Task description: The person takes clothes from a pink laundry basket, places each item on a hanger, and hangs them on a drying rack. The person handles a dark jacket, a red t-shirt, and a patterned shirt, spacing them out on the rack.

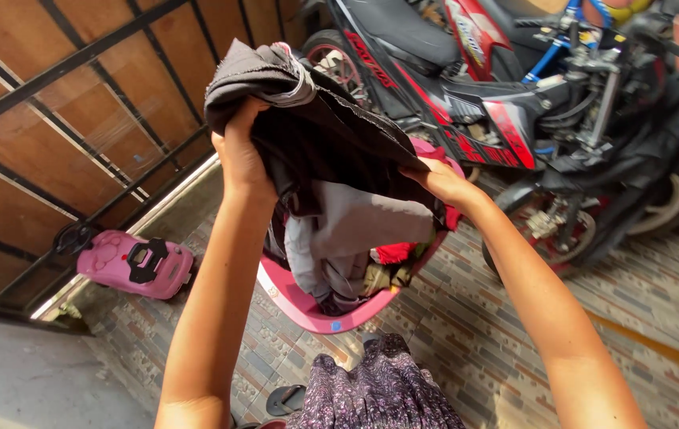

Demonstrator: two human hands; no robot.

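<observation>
Both my hands hold up a dark grey-black garment (331,131) above a pink laundry basin (308,306). My left hand (238,151) grips its bunched upper edge. Lower and to the right, my right hand (443,181) pinches the garment's hem. The cloth hangs between the two hands and hides part of the basin. Inside the basin lie a pale grey cloth (347,230), something red (397,253) and other crumpled clothes.
A pink ride-on toy car (137,264) stands on the tiled floor at the left, by a brown metal gate (61,119). Black and red motorbikes (498,111) are parked right behind the basin. A patterned purple skirt (371,389) and a sandal (284,400) show at the bottom.
</observation>
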